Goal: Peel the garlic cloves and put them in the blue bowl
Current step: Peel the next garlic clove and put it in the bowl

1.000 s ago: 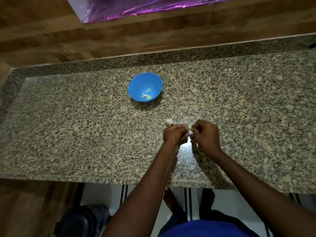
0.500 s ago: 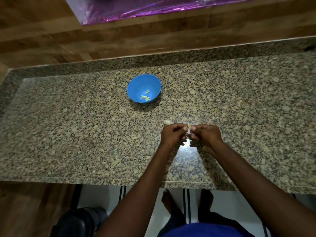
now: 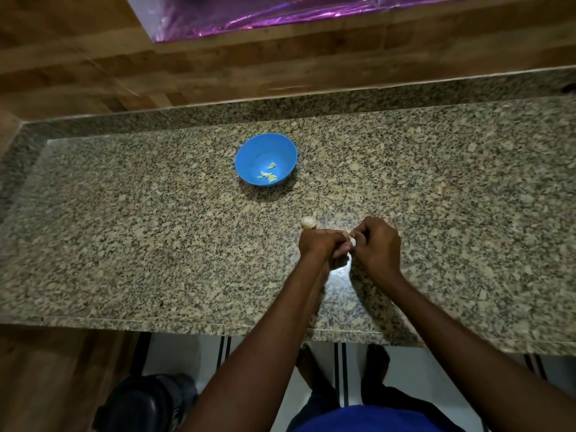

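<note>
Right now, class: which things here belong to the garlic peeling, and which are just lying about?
Belong to the job:
left hand and right hand, pinching a garlic clove
garlic bulb
blue bowl holding peeled cloves

Just lying about:
purple foil
dark object on the floor

We are looking down on a speckled granite bench (image 3: 131, 232) with a raised granite lip (image 3: 405, 102) running along its back edge. Behind it, wood-grain panelling (image 3: 78, 67) is covering the wall, and a shiny purple sheet (image 3: 280, 14) is catching light at the top. We are noting a bright glare on the stone near the front edge. Below, white floor tiles (image 3: 274, 363) with dark stripes are showing, a dark rounded object (image 3: 146, 403) is sitting at lower left.
</note>
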`<move>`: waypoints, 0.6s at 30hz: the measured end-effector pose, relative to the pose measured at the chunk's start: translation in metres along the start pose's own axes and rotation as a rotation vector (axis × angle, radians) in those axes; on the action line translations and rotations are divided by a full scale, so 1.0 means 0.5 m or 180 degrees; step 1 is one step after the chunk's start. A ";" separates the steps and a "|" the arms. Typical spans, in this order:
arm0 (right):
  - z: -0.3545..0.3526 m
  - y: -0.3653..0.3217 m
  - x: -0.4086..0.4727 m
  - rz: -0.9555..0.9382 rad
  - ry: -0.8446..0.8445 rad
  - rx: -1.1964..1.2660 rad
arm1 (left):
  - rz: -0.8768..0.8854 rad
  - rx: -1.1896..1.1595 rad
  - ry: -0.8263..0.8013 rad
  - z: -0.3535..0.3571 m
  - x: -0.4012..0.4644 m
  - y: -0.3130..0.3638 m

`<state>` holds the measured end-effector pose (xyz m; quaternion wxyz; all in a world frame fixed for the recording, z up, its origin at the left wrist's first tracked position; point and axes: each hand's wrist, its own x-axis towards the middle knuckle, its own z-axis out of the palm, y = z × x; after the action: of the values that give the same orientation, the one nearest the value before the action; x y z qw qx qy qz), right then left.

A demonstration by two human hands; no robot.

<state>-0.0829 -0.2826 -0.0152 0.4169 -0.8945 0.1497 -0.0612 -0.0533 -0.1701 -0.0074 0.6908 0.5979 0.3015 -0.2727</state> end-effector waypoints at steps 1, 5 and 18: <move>0.001 0.000 0.001 0.0105 -0.0015 0.0081 | 0.0037 0.0080 0.0015 -0.002 0.001 0.003; -0.008 0.006 0.032 0.1374 -0.0457 0.1501 | 0.0531 0.0362 0.0146 -0.017 0.009 -0.001; -0.003 0.031 0.058 0.2614 -0.1504 0.2670 | 0.0219 -0.0067 -0.0251 -0.026 0.009 -0.005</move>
<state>-0.0590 -0.3023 -0.0267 0.7433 -0.5140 0.3480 0.2494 -0.0532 -0.1575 -0.0139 0.7174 0.5894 0.2561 -0.2690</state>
